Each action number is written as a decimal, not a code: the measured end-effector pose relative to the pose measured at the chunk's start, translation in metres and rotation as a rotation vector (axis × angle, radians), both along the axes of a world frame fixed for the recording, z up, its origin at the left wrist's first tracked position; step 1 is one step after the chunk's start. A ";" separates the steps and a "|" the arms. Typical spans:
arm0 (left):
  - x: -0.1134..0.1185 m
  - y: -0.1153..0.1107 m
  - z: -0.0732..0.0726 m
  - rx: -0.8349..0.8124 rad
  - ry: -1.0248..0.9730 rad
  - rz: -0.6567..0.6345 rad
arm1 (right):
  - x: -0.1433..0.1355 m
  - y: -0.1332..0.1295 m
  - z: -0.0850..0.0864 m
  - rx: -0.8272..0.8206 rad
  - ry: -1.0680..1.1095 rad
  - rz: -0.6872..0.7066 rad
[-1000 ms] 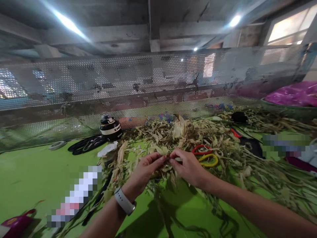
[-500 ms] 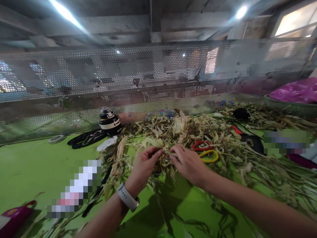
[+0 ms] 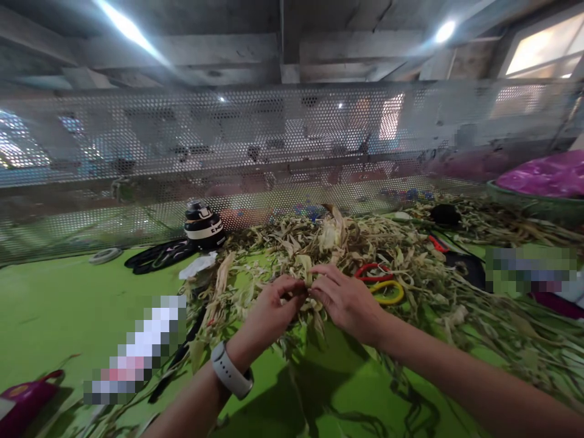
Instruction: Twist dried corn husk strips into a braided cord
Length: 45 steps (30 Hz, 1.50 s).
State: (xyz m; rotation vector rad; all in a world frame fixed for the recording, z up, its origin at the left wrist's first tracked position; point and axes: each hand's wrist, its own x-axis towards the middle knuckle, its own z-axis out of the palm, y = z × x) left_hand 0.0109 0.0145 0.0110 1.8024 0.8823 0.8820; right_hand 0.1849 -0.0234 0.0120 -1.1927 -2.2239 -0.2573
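Observation:
In the middle of the head view, both hands meet over a pile of dry husk strips. My left hand, with a pale watch band on its wrist, is closed in a pinch on a pale green husk strip. From the right, my right hand pinches the same strip, its fingertips touching or nearly touching the left ones. The strip stands up between the fingers. Its lower part is hidden by the fingertips. Scissors with red and yellow handles lie just right of my right hand.
A black bottle stands at the back left beside black straps and a white ring. A perforated screen rises behind the green table. A basin with pink plastic sits back right.
Both hands have come closer together. The husk strip, earlier lying leftwards over my left fingers, now stands upright between the fingertips.

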 end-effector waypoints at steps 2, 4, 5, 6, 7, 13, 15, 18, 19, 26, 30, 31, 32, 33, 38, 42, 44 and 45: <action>0.000 0.000 0.000 -0.017 -0.032 0.010 | 0.000 0.001 0.002 -0.051 0.093 0.017; 0.001 -0.002 0.001 -0.094 -0.087 0.021 | 0.000 0.002 0.004 -0.061 0.162 0.034; 0.001 -0.002 0.002 -0.135 -0.116 0.023 | 0.000 0.002 0.005 -0.060 0.185 0.037; 0.002 -0.003 0.003 -0.165 -0.145 0.025 | 0.000 0.002 0.005 -0.057 0.204 0.037; 0.002 -0.004 0.005 -0.185 -0.173 0.032 | 0.000 0.002 0.006 -0.054 0.223 0.038; 0.004 -0.006 0.008 -0.330 -0.325 0.079 | -0.001 0.003 0.003 -0.086 0.332 0.102; 0.006 -0.007 0.006 -0.433 -0.359 0.103 | -0.001 0.003 0.002 -0.087 0.357 0.117; 0.009 -0.010 0.004 -0.406 -0.363 0.164 | -0.003 0.002 0.002 -0.054 0.374 0.133; 0.010 -0.011 0.003 -0.361 -0.346 0.173 | -0.004 0.002 0.002 -0.043 0.378 0.138; 0.014 -0.012 -0.006 -0.207 -0.222 0.108 | -0.009 -0.002 -0.002 -0.005 0.396 0.169; 0.013 -0.010 -0.013 -0.222 -0.268 0.132 | -0.009 -0.002 -0.002 0.004 0.421 0.164; 0.012 -0.009 -0.014 -0.227 -0.285 0.143 | -0.009 -0.002 -0.001 -0.001 0.437 0.147; 0.013 -0.009 -0.015 -0.236 -0.304 0.151 | -0.009 -0.002 0.000 -0.004 0.453 0.130; 0.013 -0.009 -0.016 -0.248 -0.322 0.155 | -0.009 -0.002 0.000 -0.005 0.467 0.118; 0.014 -0.012 -0.011 -0.282 -0.420 0.196 | -0.010 -0.001 -0.003 0.031 0.448 0.129; 0.015 -0.014 -0.009 -0.277 -0.441 0.203 | -0.011 -0.002 -0.005 0.048 0.415 0.147; 0.016 -0.014 -0.008 -0.284 -0.460 0.199 | -0.011 -0.003 -0.005 0.052 0.417 0.153; 0.016 -0.014 -0.008 -0.291 -0.470 0.198 | -0.011 -0.003 -0.005 0.051 0.419 0.153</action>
